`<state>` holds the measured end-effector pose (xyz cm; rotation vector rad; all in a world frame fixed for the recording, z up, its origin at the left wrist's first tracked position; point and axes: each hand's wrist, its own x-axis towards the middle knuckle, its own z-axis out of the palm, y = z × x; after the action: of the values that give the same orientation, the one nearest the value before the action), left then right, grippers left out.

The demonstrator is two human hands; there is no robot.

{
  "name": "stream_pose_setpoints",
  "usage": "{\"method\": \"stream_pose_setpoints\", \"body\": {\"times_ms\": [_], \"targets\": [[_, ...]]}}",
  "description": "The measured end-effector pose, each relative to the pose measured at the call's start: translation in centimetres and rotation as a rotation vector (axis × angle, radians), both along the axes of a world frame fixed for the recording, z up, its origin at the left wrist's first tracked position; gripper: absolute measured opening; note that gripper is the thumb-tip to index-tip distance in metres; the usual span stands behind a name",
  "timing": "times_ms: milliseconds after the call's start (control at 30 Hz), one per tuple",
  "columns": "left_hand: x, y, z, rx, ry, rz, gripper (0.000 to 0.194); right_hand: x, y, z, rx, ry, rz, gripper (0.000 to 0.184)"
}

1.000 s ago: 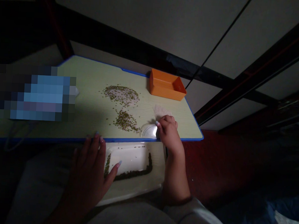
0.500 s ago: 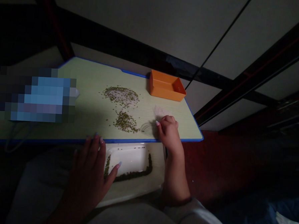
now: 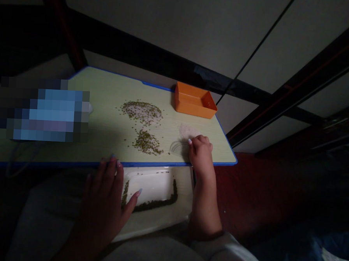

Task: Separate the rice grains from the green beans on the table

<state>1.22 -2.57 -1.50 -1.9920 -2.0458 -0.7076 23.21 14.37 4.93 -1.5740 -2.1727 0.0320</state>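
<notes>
My right hand (image 3: 201,151) is closed, low over the right part of the table. Thin curved wire loops, like those of a whisk (image 3: 178,147), stick out from its left side; any handle is hidden in the fist. Just beyond the knuckles lies a small patch of pale grains (image 3: 187,129). To the left are a heap of green beans (image 3: 146,141) and, behind it, a mixed heap of pale grains and green beans (image 3: 142,111). My left hand (image 3: 107,193) has its fingers spread, fingertips at the table's front edge, thumb over a white tub (image 3: 185,197).
Green beans line the inner edges of the tub below the table. An orange box (image 3: 195,106) stands at the back right of the pale green, blue-edged table (image 3: 106,88). A blurred blue object (image 3: 52,114) lies on the left. Cabinet panels (image 3: 156,24) rise behind.
My right hand has shifted slightly to the right, and the wire loops moved with it. My left hand and the heaps look the same.
</notes>
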Motion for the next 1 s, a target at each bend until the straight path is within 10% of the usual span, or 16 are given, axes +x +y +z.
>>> {"method": "stream_pose_setpoints", "body": {"times_ms": [1000], "targets": [[0.1,-0.2,0.2,-0.031,-0.014,0.006,0.082,-1.4,-1.2,0.7,-0.023,0.052,0.265,0.024]]}}
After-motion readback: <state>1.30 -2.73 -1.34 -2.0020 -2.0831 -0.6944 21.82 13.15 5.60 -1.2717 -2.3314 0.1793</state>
